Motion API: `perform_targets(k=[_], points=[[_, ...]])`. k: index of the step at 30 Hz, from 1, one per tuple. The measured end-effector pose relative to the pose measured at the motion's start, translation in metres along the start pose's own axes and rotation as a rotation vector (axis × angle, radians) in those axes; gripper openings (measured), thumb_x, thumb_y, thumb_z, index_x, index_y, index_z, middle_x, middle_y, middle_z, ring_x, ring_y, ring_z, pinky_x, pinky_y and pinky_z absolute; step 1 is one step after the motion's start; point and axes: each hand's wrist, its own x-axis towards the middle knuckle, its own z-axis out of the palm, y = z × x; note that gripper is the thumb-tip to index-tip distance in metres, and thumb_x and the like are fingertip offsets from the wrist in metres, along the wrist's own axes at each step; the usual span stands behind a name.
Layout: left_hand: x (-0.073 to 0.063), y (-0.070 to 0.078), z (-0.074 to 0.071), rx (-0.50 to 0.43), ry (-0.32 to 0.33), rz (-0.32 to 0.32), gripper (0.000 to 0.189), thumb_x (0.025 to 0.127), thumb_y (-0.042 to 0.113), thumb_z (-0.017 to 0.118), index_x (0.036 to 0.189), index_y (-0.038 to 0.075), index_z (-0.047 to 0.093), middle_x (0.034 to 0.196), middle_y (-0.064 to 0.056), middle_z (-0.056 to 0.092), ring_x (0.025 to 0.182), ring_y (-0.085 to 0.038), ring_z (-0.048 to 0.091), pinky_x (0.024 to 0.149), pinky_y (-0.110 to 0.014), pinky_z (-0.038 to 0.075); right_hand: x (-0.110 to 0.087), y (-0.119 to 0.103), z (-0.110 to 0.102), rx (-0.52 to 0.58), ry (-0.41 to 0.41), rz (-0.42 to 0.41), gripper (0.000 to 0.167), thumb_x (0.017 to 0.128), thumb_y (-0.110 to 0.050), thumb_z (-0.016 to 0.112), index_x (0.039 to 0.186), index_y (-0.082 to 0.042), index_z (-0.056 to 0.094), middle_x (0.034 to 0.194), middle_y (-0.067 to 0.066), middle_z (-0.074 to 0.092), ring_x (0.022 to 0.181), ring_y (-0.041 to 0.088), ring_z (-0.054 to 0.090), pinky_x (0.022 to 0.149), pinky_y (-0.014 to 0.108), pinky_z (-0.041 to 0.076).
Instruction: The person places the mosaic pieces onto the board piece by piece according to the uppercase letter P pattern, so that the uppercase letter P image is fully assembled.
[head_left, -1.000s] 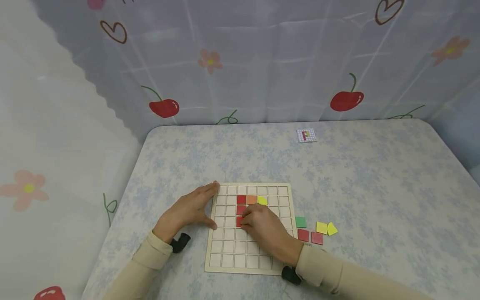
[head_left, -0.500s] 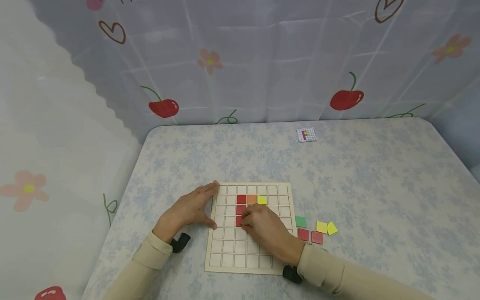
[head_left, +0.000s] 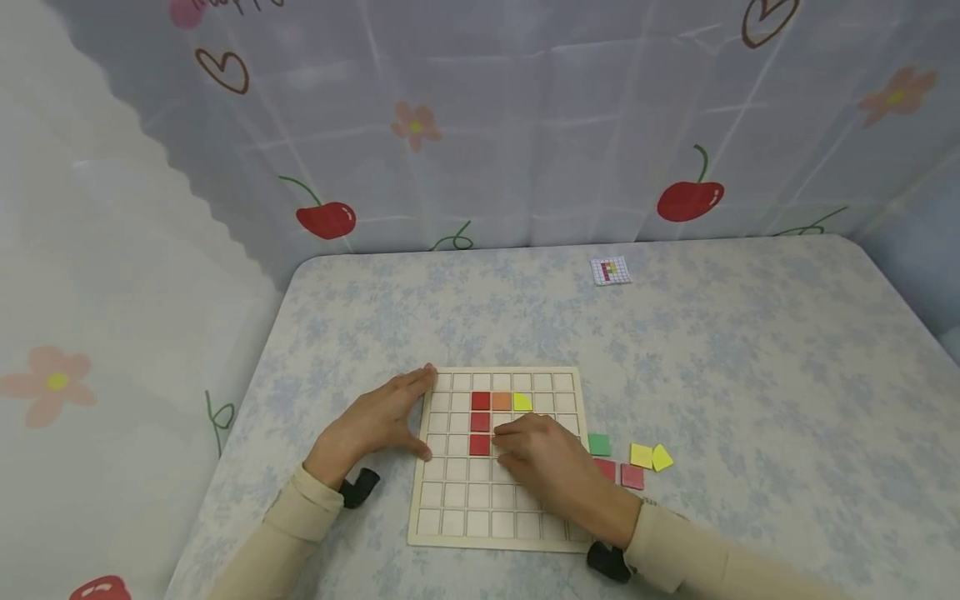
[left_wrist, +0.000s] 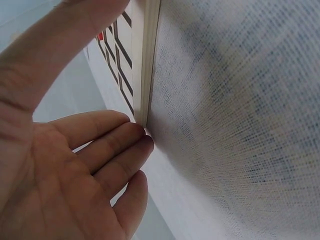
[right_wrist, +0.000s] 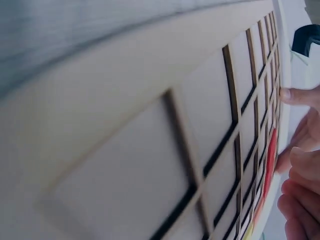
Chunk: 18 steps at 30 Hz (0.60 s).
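Note:
A pale wooden grid board (head_left: 442, 522) lies on the table. My left hand (head_left: 372, 427) spans its left side, thumb and fingertips at the rim; in the left wrist view, the fingers (left_wrist: 110, 145) reach the board's edge (left_wrist: 148, 55). Three red square tiles (head_left: 480, 445) form a column in the grid. An orange square tile (head_left: 501, 402) and a yellow round-edged tile (head_left: 522, 402) run right from the top one. My right hand (head_left: 558, 467) hovers over the board just right of the lowest red tile, fingers bent, holding nothing visible.
Right of the board lie a green tile (head_left: 598, 444), two red tiles (head_left: 632, 477), a yellow square tile (head_left: 641, 455) and a yellow round-edged tile (head_left: 662, 457). A small pattern card (head_left: 611, 271) rests at the table's back edge, before a printed curtain (head_left: 525, 150).
My right hand has let go of the lowest red tile and moved slightly right, leaving that tile fully in view. My left hand stays at the board's rim.

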Motion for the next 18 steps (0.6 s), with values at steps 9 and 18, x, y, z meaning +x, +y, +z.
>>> perform_targets(k=[9,18], points=[[0.0,0.001,-0.002,0.003,-0.003,-0.002,0.114,0.066,0.034,0.093,0.155,0.002,0.028,0.161,-0.012,0.023,0.145,-0.035,0.026,0.107,-0.052,0.039,-0.038,0.015,-0.027,-0.036,0.088,0.122,0.027,0.078,-0.007,0.083,0.104,-0.008,0.078,0.108,0.001,0.072,0.101,0.016,0.066,0.081,0.033,0.057],[0.0,0.002,-0.001,0.006,-0.005,0.0,0.114,0.066,0.035,0.092,0.155,0.002,0.028,0.161,-0.013,0.023,0.145,-0.036,0.026,0.107,-0.053,0.039,-0.078,0.031,-0.049,-0.066,0.113,0.3,0.034,0.074,-0.008,0.086,0.107,-0.01,0.078,0.107,-0.002,0.072,0.096,0.015,0.066,0.077,0.032,0.057]])
